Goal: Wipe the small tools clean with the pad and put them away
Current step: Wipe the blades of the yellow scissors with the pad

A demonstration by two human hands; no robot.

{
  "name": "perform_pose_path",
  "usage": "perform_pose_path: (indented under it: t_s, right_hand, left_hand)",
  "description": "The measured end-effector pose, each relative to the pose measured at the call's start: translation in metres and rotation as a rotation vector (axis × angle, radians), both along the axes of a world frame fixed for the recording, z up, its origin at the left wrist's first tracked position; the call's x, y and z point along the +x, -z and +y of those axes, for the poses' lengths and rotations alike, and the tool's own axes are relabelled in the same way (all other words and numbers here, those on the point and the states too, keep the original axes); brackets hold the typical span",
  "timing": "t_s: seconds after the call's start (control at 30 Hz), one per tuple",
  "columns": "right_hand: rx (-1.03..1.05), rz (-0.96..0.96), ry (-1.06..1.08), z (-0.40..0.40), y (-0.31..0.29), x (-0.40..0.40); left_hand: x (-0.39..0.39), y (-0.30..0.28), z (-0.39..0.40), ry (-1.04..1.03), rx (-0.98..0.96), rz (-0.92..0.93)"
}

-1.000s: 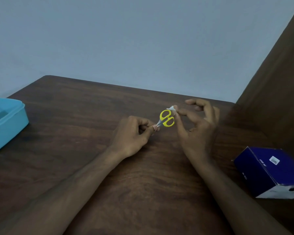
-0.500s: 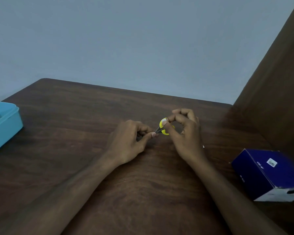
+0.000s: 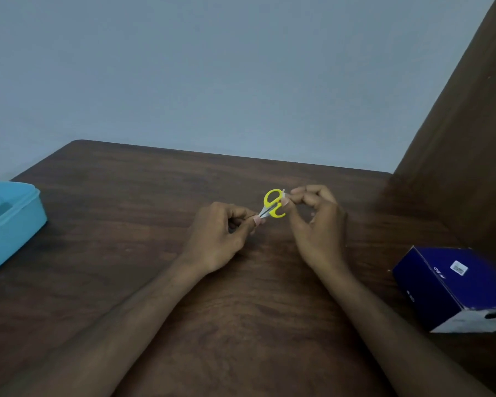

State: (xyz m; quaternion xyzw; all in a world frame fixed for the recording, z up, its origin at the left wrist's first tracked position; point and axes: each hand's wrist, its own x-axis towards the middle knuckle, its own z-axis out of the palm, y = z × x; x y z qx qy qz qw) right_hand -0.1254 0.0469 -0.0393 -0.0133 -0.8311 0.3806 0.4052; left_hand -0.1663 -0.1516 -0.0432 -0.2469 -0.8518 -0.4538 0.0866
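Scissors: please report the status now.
Left hand pinches scissors by blades. Right hand pinches white pad on yellow handle. Nothing in the way.

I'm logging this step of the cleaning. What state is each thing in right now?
scissors: blades closed, held above the table, yellow handles up
left hand: pinches the blade tips
right hand: pinches a small white pad against the handles
blue container: on the table at left; open or lidded, cannot tell
dark blue box: on the table at right, lying on its side

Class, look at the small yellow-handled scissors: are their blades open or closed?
Closed: the small yellow-handled scissors show their blades together, pinched at the tip by the left hand.
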Motion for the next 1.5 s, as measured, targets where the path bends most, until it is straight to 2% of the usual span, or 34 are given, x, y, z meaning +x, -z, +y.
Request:
perform_pose_path:
  t_s: [0.2,0.33,0.5,0.57,0.63,0.73,0.9,1.0,1.07,1.17,1.27,1.33,1.4,1.5]
  right_hand:
    - [0.39,0.086,-0.014,-0.002,-0.003,0.007]
    - [0.518,0.13,-0.087,-0.011,-0.005,0.009]
    - [0.312,0.237,0.076,0.001,-0.012,0.013]
    - [0.333,0.154,0.152,0.004,-0.009,0.009]
    - [0.369,0.056,0.097,0.0,-0.001,0.004]
    - [0.348,0.01,0.013,-0.003,0.004,0.001]
    - [0.224,-0.042,0.186,0.001,0.0,0.003]
    - [-0.087,-0.135,0.008,-0.007,0.004,-0.001]
    - [-0.168,-0.181,-0.037,-0.009,0.004,-0.002]
    - [-0.002,-0.063,-0.047,-0.004,-0.001,0.003]
    - [0.38,0.04,-0.057,0.0,-0.006,0.006]
    - [0.497,0.044,-0.062,0.0,-0.006,0.005]
    - [0.372,0.049,-0.1,0.002,-0.005,0.005]
    - [0.019,0.016,-0.169,0.0,-0.006,0.006]
  left_hand:
    - [0.003,-0.004,0.001,0.004,0.013,-0.036]
    - [0.002,-0.004,0.001,-0.003,0.048,-0.037]
    - [0.003,-0.004,0.001,0.013,0.147,-0.074]
    - [0.003,-0.005,0.002,0.017,0.151,-0.077]
    - [0.003,-0.005,0.002,0.006,0.14,-0.067]
    - [0.003,-0.006,0.0,-0.005,0.139,-0.058]
    - [0.009,-0.009,0.001,0.032,0.112,-0.012]
    - [0.008,-0.009,0.0,0.016,0.109,0.013]
    - [0.008,-0.009,0.0,0.007,0.115,0.009]
    - [0.006,-0.007,0.002,-0.012,0.152,-0.043]
    - [0.003,-0.006,0.001,-0.027,0.158,-0.082]
    - [0.002,-0.006,0.0,-0.028,0.148,-0.084]
    - [0.002,-0.006,0.0,-0.033,0.154,-0.08]
    - [0.002,-0.006,0.001,-0.038,0.182,-0.074]
